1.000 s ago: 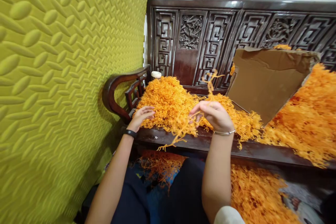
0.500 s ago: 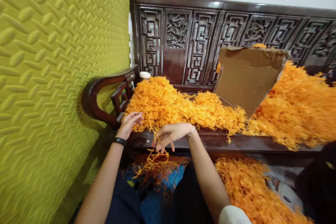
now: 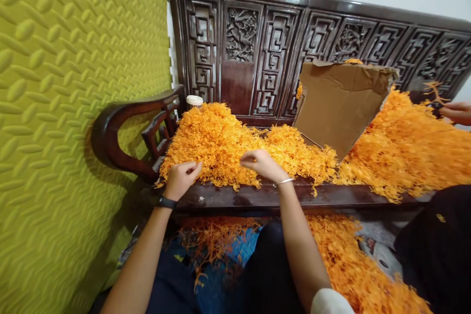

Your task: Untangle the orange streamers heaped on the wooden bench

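Observation:
A heap of small orange branching strands (image 3: 217,137) covers the left end of the dark wooden bench (image 3: 235,200). My left hand (image 3: 181,177), with a black band on its wrist, is at the heap's front left edge. Its thumb and fingers are pressed together, and whatever they pinch is too small to make out. Over the front of the heap, my right hand (image 3: 263,163), wearing a silver bangle, has its fingers curled together. What lies between those fingertips cannot be told. Below the bench edge, more orange strands (image 3: 217,240) lie over something blue by my legs.
A cardboard piece (image 3: 342,108) leans on the bench, with a bigger orange heap (image 3: 412,142) beyond it. Another person's hand (image 3: 458,112) holds a strand at far right. A white-lidded jar (image 3: 194,101) stands near the curved armrest (image 3: 106,132). Yellow padding (image 3: 73,108) covers the left wall.
The orange strand that hung from my right hand is gone from it. My right hand has moved up and right to the heap; my left fingers have closed. Another person's hand has appeared at right.

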Motion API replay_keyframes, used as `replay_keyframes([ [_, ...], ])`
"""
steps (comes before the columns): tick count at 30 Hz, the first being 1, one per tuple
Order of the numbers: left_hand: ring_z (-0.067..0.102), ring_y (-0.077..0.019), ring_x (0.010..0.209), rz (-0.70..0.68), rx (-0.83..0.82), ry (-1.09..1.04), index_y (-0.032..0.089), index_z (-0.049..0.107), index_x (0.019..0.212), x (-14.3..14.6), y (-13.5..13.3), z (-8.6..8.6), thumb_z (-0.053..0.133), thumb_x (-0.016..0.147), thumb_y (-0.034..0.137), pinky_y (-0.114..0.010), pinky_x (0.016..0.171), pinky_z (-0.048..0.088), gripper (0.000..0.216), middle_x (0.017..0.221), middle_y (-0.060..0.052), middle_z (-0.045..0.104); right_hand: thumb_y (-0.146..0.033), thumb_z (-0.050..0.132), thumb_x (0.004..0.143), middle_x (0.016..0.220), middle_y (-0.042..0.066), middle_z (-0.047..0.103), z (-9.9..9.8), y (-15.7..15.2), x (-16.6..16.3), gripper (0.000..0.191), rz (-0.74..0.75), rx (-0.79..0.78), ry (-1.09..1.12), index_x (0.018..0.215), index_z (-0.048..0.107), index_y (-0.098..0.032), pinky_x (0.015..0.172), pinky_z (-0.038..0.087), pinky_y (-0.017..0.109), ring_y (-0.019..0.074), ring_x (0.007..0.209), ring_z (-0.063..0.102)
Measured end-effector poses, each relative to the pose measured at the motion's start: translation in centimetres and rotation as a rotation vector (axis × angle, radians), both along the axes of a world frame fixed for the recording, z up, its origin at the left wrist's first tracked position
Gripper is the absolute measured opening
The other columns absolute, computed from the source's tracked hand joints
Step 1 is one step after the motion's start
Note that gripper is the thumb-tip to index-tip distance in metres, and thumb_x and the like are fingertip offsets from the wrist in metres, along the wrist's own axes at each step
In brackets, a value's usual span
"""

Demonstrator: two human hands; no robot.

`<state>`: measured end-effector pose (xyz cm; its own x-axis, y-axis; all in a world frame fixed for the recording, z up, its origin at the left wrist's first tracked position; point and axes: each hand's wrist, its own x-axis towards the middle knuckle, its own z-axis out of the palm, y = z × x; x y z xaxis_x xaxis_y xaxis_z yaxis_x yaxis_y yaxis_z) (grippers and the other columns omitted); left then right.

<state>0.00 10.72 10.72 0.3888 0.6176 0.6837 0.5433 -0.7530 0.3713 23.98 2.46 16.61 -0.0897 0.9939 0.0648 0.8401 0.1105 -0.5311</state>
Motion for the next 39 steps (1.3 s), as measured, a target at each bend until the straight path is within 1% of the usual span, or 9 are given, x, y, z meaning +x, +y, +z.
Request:
replay_keyframes([
  [3,0.043,-0.0106,0.047,0.006,0.161,0.186,0.016,0.051,0.050,0.1,0.4,-1.0,0.045,0.086,0.024,-0.024,0.050,0.024,0.037,0.048,0.001,0.051,-0.029,0.059,0.079,0.138,0.015,0.039,-0.8,0.0,4.0,0.044,-0.267,0.243,-0.021,0.121,0.053,-0.021,0.102,0.022,0.059,0.0350,0.133,0.024],
  [6,0.048,-0.0115,0.049,-0.059,0.178,0.245,0.017,0.056,0.054,0.7,0.7,-2.0,0.046,0.086,0.022,-0.025,0.051,0.026,0.033,0.053,-0.001,0.058,-0.029,0.077,0.058,0.137,0.017,0.040,-2.6,-0.2,8.0,0.067,-0.506,0.351,-0.048,0.121,0.055,-0.021,0.095,0.027,0.063,0.0428,0.128,0.028],
  [11,0.049,-0.0118,0.050,-0.120,0.166,0.215,0.018,0.055,0.055,2.7,0.4,-2.8,0.044,0.087,0.023,-0.024,0.053,0.030,0.034,0.053,-0.001,0.057,-0.026,0.065,0.071,0.097,0.010,0.065,-4.1,-1.1,11.1,0.022,-0.490,0.431,-0.031,0.092,0.068,-0.018,0.086,0.044,0.042,0.0257,0.093,0.058],
  [18,0.051,-0.0147,0.059,-0.036,0.096,0.036,0.018,0.051,0.055,6.7,0.4,-1.2,0.042,0.089,0.030,-0.026,0.060,0.038,0.037,0.056,-0.002,0.053,-0.027,0.052,0.082,0.089,0.011,0.067,0.3,0.0,13.4,0.023,-0.430,0.417,-0.071,0.092,0.067,-0.014,0.072,0.049,0.033,0.0194,0.077,0.061],
  [23,0.058,-0.0172,0.091,-0.144,0.043,-0.012,0.017,0.056,0.106,11.5,-0.6,0.8,0.053,0.084,0.036,-0.029,0.081,0.046,0.029,0.098,-0.006,0.065,-0.016,0.074,0.057,0.087,0.005,0.069,1.2,1.5,15.0,0.024,-0.236,0.208,-0.191,0.081,0.071,-0.019,0.072,0.048,0.030,0.0190,0.077,0.062],
  [27,0.029,-0.0291,0.132,-0.386,-0.068,0.203,0.021,0.031,0.137,16.4,-2.3,1.1,0.066,0.073,0.030,-0.048,0.106,0.028,0.073,0.144,-0.011,0.035,-0.012,0.072,0.057,0.074,0.004,0.070,-0.3,1.4,14.8,0.015,-0.175,0.151,-0.279,0.071,0.071,-0.018,0.070,0.045,0.026,0.0186,0.074,0.061],
  [31,0.017,-0.0337,0.137,-0.444,-0.149,0.400,0.025,0.046,0.126,19.9,-3.0,0.3,0.067,0.072,0.024,-0.062,0.106,0.014,0.058,0.148,-0.009,0.029,-0.022,0.061,0.073,0.070,0.006,0.070,0.3,0.9,14.9,0.012,-0.224,0.198,-0.317,0.067,0.070,-0.016,0.067,0.043,0.025,0.0178,0.068,0.061],
  [34,0.031,-0.0302,0.131,-0.439,-0.160,0.398,0.022,0.056,0.108,20.7,-2.9,-0.5,0.062,0.076,0.019,-0.057,0.106,0.021,0.033,0.139,-0.010,0.042,-0.025,0.051,0.081,0.085,0.009,0.070,2.6,0.9,15.8,0.021,-0.340,0.300,-0.337,0.080,0.069,-0.015,0.072,0.042,0.028,0.0202,0.079,0.061],
  [39,0.041,-0.0251,0.121,-0.414,-0.134,0.348,0.019,0.056,0.097,20.1,-3.1,-2.0,0.052,0.074,0.005,-0.048,0.104,0.029,0.027,0.127,-0.012,0.048,-0.028,0.048,0.083,0.086,0.010,0.068,5.8,0.9,17.7,0.026,-0.401,0.290,-0.348,0.093,0.065,-0.011,0.073,0.044,0.030,0.0198,0.078,0.061],
])
